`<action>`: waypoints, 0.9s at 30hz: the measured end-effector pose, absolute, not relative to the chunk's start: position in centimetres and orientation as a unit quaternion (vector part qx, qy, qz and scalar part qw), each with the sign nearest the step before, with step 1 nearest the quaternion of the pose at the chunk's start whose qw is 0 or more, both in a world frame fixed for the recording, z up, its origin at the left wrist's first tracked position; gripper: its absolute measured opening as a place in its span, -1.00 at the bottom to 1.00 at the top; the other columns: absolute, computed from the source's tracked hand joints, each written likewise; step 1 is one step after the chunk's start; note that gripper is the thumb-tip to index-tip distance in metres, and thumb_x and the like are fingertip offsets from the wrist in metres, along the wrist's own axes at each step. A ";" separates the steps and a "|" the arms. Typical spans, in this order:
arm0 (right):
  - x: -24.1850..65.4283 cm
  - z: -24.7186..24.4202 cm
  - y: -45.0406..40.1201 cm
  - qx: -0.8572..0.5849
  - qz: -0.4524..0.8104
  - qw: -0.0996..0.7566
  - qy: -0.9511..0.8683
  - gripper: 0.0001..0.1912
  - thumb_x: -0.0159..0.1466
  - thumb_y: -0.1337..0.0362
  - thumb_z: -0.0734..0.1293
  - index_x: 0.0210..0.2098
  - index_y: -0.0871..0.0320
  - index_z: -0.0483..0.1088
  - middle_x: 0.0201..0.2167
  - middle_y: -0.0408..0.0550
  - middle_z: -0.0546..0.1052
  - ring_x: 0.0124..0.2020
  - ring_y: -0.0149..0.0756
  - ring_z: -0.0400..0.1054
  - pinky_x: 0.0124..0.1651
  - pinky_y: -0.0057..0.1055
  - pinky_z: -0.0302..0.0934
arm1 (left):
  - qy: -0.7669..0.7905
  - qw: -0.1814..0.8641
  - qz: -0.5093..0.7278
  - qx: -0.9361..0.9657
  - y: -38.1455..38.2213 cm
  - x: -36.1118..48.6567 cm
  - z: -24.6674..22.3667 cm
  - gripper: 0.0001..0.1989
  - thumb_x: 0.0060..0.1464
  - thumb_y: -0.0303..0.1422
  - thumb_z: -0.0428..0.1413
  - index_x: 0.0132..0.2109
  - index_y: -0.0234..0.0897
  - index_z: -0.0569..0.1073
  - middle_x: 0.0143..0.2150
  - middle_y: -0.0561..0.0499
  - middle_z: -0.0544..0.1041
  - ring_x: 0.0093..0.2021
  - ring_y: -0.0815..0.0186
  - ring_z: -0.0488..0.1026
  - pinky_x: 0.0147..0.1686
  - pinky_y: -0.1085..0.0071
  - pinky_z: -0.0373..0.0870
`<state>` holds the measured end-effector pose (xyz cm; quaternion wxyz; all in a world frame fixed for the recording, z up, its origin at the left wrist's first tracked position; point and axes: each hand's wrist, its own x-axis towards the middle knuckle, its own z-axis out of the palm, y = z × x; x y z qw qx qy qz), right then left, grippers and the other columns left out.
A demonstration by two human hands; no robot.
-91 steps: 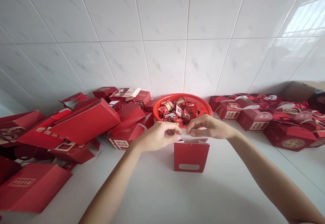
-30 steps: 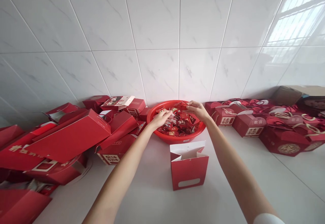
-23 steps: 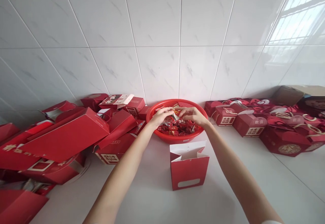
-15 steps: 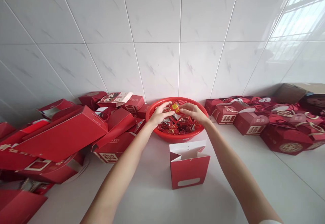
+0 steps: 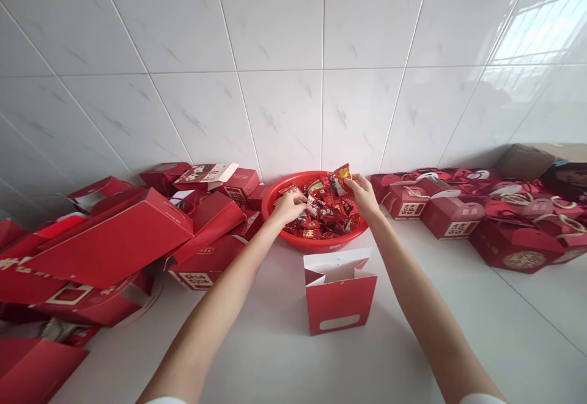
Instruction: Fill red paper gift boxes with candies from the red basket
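A red plastic basket (image 5: 316,246) against the wall holds many small wrapped candies (image 5: 328,214), mostly red. My right hand (image 5: 364,196) is closed on one red-and-yellow wrapped candy (image 5: 340,179), held up over the basket's back right rim. My left hand (image 5: 290,206) is down among the candies on the basket's left side, thumb and fingers drawn together; what lies between them is hidden. In front of the basket stands an upright red paper gift box (image 5: 342,303), its white-lined top open towards me and an oval window low on its front.
Red gift boxes (image 5: 110,239) lie piled at the left, some open. More closed red boxes (image 5: 454,217) with rope handles stand in rows at the right, with a brown carton (image 5: 525,162) behind them. A tiled wall (image 5: 279,117) bounds the back of the white surface.
My hands have moved apart from over the basket. The right one has carried the candy up to the right, while the left has lowered into the candies.
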<state>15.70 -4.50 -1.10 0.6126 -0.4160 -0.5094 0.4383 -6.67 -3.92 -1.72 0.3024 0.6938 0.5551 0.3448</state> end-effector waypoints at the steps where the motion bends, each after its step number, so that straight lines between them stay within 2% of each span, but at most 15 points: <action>1: 15.7 -1.1 -4.5 -0.420 0.441 0.613 -0.505 -0.57 0.06 -0.09 0.42 -0.31 0.06 0.25 -0.35 -0.12 0.57 -0.31 -0.23 0.51 -0.27 -0.30 0.45 | 0.561 0.297 0.320 0.703 -3.9 -6.7 -1.7 -0.88 -0.10 -0.39 0.26 -0.31 -0.21 0.60 -0.23 -0.05 0.65 -0.07 0.09 0.56 0.00 0.28 0.42; 7: 16.0 -0.9 -5.1 -0.418 0.476 0.608 -0.479 -0.62 0.07 -0.03 0.41 -0.30 0.04 0.26 -0.27 -0.11 0.56 -0.21 -0.17 0.49 -0.29 -0.24 0.50 | 0.540 0.301 0.163 0.769 -4.7 -6.1 -1.1 -0.59 -0.42 -0.31 0.43 -0.27 -0.19 0.64 -0.29 0.02 0.65 -0.18 0.06 0.57 -0.22 0.38 0.42; 10: 16.2 -0.5 -5.5 -0.406 0.511 0.594 -0.471 -0.66 0.04 0.04 0.46 -0.33 0.06 0.32 -0.26 -0.06 0.56 -0.13 -0.12 0.48 -0.22 -0.21 0.52 | 0.523 0.298 0.117 0.790 -4.8 -5.9 -0.9 -0.56 -0.41 -0.26 0.42 -0.23 -0.16 0.65 -0.30 0.04 0.65 -0.18 0.07 0.57 -0.24 0.41 0.41; 14: 16.1 0.0 -6.0 -0.391 0.545 0.574 -0.469 -0.70 -0.01 0.12 0.50 -0.38 0.07 0.38 -0.22 -0.03 0.58 -0.06 -0.08 0.47 -0.11 -0.22 0.51 | 0.511 0.285 0.081 0.807 -4.7 -5.9 -0.8 -0.55 -0.44 -0.23 0.41 -0.24 -0.16 0.66 -0.11 -0.02 0.66 -0.02 0.02 0.55 -0.15 0.41 0.41; 17: 15.7 0.2 -6.5 -0.386 0.561 0.566 -0.464 -0.73 -0.01 0.12 0.50 -0.40 0.07 0.41 -0.22 -0.04 0.58 -0.07 -0.07 0.47 -0.12 -0.20 0.51 | 0.510 0.271 0.065 0.814 -4.8 -5.8 -0.6 -0.53 -0.47 -0.21 0.40 -0.25 -0.17 0.65 -0.05 -0.06 0.63 -0.02 0.00 0.53 -0.13 0.38 0.41; 19: 15.3 0.1 -6.8 -0.383 0.571 0.565 -0.457 -0.74 -0.04 0.15 0.51 -0.42 0.07 0.42 -0.25 -0.04 0.57 -0.12 -0.10 0.47 -0.15 -0.20 0.52 | 0.511 0.261 0.053 0.817 -4.9 -5.8 -0.5 -0.60 -0.47 -0.22 0.39 -0.33 -0.19 0.63 -0.15 -0.06 0.64 -0.11 0.02 0.54 -0.20 0.37 0.40; 22: 14.8 -0.3 -7.4 -0.379 0.581 0.568 -0.444 -0.74 -0.09 0.20 0.52 -0.49 0.09 0.39 -0.35 -0.08 0.52 -0.23 -0.17 0.45 -0.19 -0.19 0.53 | 0.511 0.248 0.040 0.822 -5.2 -5.5 -0.4 -0.74 -0.44 -0.23 0.38 -0.52 -0.19 0.53 -0.41 0.01 0.57 -0.30 0.11 0.51 -0.35 0.39 0.31; 24: 14.5 -0.5 -7.6 -0.375 0.582 0.573 -0.437 -0.73 -0.11 0.21 0.52 -0.51 0.10 0.37 -0.40 -0.10 0.48 -0.28 -0.21 0.43 -0.20 -0.19 0.53 | 0.513 0.240 0.042 0.823 -5.4 -5.4 -0.3 -0.74 -0.40 -0.23 0.37 -0.60 -0.18 0.45 -0.55 0.07 0.46 -0.41 0.19 0.44 -0.42 0.40 0.23; 27: 14.4 -0.6 -7.8 -0.369 0.580 0.584 -0.432 -0.74 -0.11 0.22 0.52 -0.50 0.11 0.38 -0.41 -0.12 0.48 -0.30 -0.24 0.42 -0.23 -0.23 0.53 | 0.522 0.228 0.063 0.820 -5.4 -5.4 -0.1 -0.67 -0.35 -0.25 0.38 -0.66 -0.19 0.35 -0.65 0.12 0.32 -0.50 0.26 0.35 -0.47 0.39 0.12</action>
